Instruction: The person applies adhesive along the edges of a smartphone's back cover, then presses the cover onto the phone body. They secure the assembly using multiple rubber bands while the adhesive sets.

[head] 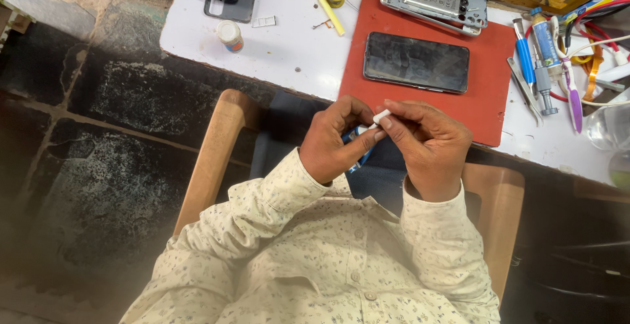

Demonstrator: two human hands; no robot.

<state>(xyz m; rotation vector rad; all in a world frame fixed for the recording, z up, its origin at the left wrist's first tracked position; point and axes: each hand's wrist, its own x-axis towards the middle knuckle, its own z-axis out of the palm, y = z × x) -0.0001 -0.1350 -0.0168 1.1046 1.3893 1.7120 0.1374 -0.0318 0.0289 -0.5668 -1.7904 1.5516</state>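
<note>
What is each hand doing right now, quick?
Left hand: closed around a small blue-and-white tube.
Right hand: fingers pinched on the tube's white cap.

A phone (416, 61) lies on the mat (489, 101), tools (541, 61) right of it.
</note>
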